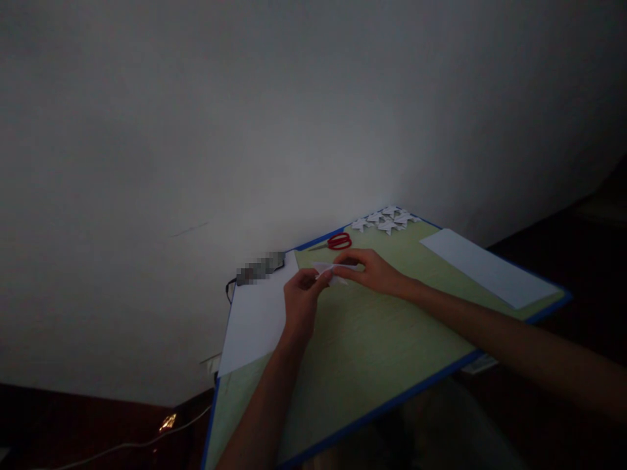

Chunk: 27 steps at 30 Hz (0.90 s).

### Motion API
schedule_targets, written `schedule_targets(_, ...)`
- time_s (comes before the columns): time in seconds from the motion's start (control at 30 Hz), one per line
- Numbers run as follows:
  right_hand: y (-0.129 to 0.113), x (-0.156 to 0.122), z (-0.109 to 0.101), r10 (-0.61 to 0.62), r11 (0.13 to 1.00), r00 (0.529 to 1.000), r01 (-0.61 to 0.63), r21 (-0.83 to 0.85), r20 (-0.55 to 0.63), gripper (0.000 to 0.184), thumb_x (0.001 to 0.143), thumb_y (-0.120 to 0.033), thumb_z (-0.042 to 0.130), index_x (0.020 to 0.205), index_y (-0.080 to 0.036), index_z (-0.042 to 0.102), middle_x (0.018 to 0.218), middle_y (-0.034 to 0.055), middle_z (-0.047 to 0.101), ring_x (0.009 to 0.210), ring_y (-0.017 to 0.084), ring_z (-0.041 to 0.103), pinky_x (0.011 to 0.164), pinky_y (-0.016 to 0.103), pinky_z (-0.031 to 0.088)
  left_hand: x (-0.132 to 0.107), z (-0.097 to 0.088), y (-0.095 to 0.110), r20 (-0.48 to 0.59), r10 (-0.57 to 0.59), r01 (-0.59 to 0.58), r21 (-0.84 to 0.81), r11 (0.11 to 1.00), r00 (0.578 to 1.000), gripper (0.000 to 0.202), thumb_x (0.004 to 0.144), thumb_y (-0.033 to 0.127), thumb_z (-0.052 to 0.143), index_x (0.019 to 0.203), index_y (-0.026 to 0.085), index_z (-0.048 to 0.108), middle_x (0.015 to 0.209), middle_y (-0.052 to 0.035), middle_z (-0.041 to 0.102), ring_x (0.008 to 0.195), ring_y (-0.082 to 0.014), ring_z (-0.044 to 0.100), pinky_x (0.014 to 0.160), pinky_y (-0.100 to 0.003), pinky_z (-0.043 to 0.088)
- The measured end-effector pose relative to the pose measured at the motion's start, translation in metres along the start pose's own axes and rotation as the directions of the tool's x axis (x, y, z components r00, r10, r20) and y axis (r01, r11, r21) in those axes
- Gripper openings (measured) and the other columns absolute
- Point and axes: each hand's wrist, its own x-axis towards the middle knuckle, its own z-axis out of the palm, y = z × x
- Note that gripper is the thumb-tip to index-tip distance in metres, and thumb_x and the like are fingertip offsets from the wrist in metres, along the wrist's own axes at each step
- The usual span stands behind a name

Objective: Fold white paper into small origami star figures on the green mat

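Note:
Both hands meet over the middle of a pale green table with a blue edge [377, 339]. Between them is a small folded piece of white paper [323, 266] with pointed corners. My left hand [302, 297] pinches its near left side between thumb and fingers. From the right, my right hand [369, 269] grips the other side, its fingertips close to the left thumb. The fingers cover part of the folds. Just beyond the hands lies a pair of scissors with red handles [339, 241], blades pointing left.
Several folded white paper stars [388, 225] lie at the far corner. A white paper strip [484, 266] rests on the right, a larger white sheet [255, 326] on the left. A dark, blurred-out object [259, 267] lies on that sheet's far end. A wall [294, 130] rises behind.

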Motion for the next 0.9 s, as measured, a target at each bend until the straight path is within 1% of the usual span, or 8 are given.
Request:
schedule_targets(0.13, 0.0004, 0.0001, -0.0011, 0.002, 1.000, 1.000, -0.002, 0.028, -0.008, 0.025, 0.090, -0.042, 0.066, 0.090, -0.017, 0.070, 0.085, 0.0033, 0.070, 0.080, 0.017, 0.064, 0.074, 0.028, 0.049, -0.0005, 0.0017, 0.0015, -0.008, -0.030, 0.030, -0.003, 1.000, 1.000, 0.030, 0.062, 0.033, 0.090, 0.077, 0.014, 0.072, 0.074, -0.0043, 0.073, 0.069, -0.0153, 0.067, 0.070, -0.029, 0.054)
schedule_targets(0.27, -0.0030, -0.0002, -0.0021, -0.001, 0.997, 0.999, 0.004, 0.082, -0.041, 0.027, 0.089, -0.044, 0.067, 0.088, -0.017, 0.069, 0.084, 0.0034, 0.069, 0.080, 0.017, 0.063, 0.075, 0.029, 0.050, 0.0000, 0.0036, 0.0023, 0.054, -0.050, 0.052, -0.033, 0.998, 0.997, 0.035, 0.064, 0.034, 0.089, 0.088, 0.012, 0.076, 0.085, -0.0086, 0.076, 0.075, -0.0174, 0.069, 0.076, -0.032, 0.056)
schedule_targets(0.33, -0.0035, -0.0003, -0.0023, 0.009, 0.993, 0.998, -0.002, 0.119, -0.058, 0.027, 0.089, -0.044, 0.068, 0.087, -0.017, 0.068, 0.084, 0.0032, 0.068, 0.081, 0.017, 0.063, 0.076, 0.029, 0.050, 0.0004, 0.0042, 0.0025, 0.055, -0.077, 0.081, -0.075, 0.994, 0.996, 0.040, 0.063, 0.034, 0.090, 0.093, 0.012, 0.075, 0.090, -0.0100, 0.077, 0.077, -0.0176, 0.070, 0.078, -0.033, 0.056)
schedule_targets(0.37, -0.0031, -0.0003, -0.0024, 0.014, 0.991, 0.998, -0.005, 0.133, -0.065, 0.026, 0.089, -0.044, 0.068, 0.087, -0.017, 0.068, 0.085, 0.0030, 0.068, 0.081, 0.017, 0.063, 0.076, 0.029, 0.050, 0.0005, 0.0042, 0.0025, 0.041, -0.093, 0.097, -0.097, 0.991, 0.995, 0.042, 0.062, 0.033, 0.091, 0.095, 0.013, 0.075, 0.089, -0.0097, 0.077, 0.076, -0.0172, 0.070, 0.078, -0.032, 0.056)
schedule_targets(0.47, 0.0002, -0.0002, -0.0028, 0.024, 0.989, 0.996, -0.011, 0.147, -0.084, 0.024, 0.089, -0.042, 0.068, 0.088, -0.018, 0.068, 0.086, 0.0024, 0.067, 0.081, 0.016, 0.063, 0.077, 0.028, 0.049, 0.0009, 0.0038, 0.0024, -0.006, -0.133, 0.131, -0.150, 0.980, 0.991, 0.041, 0.059, 0.031, 0.092, 0.092, 0.014, 0.074, 0.079, -0.0061, 0.075, 0.071, -0.0146, 0.068, 0.075, -0.030, 0.054)
schedule_targets(0.53, 0.0029, 0.0001, -0.0030, 0.031, 0.989, 0.996, -0.018, 0.150, -0.083, 0.024, 0.088, -0.041, 0.069, 0.088, -0.018, 0.068, 0.087, 0.0024, 0.067, 0.081, 0.016, 0.063, 0.077, 0.028, 0.049, 0.0009, 0.0032, 0.0022, -0.012, -0.138, 0.135, -0.157, 0.978, 0.990, 0.037, 0.060, 0.031, 0.092, 0.087, 0.014, 0.073, 0.073, -0.0041, 0.073, 0.068, -0.0129, 0.066, 0.073, -0.028, 0.053)
schedule_targets(0.7, 0.0054, 0.0013, -0.0029, 0.056, 0.988, 0.996, -0.045, 0.147, -0.074, 0.026, 0.087, -0.043, 0.070, 0.089, -0.017, 0.070, 0.086, 0.0035, 0.069, 0.080, 0.016, 0.064, 0.075, 0.029, 0.049, 0.0009, 0.0022, 0.0007, 0.000, -0.087, 0.087, -0.125, 0.988, 0.996, 0.029, 0.064, 0.030, 0.089, 0.082, 0.016, 0.072, 0.075, -0.0021, 0.071, 0.069, -0.0107, 0.064, 0.071, -0.025, 0.050)
schedule_targets(0.9, 0.0050, 0.0020, -0.0024, 0.091, 0.985, 0.993, -0.080, 0.150, -0.072, 0.029, 0.085, -0.044, 0.071, 0.096, -0.017, 0.072, 0.096, 0.0064, 0.073, 0.087, 0.019, 0.067, 0.080, 0.032, 0.052, 0.0014, 0.0013, -0.0002, 0.000, -0.056, 0.056, -0.086, 0.995, 0.998, 0.028, 0.065, 0.032, 0.088, 0.081, 0.016, 0.072, 0.074, -0.0013, 0.070, 0.068, -0.0110, 0.062, 0.070, -0.026, 0.049)
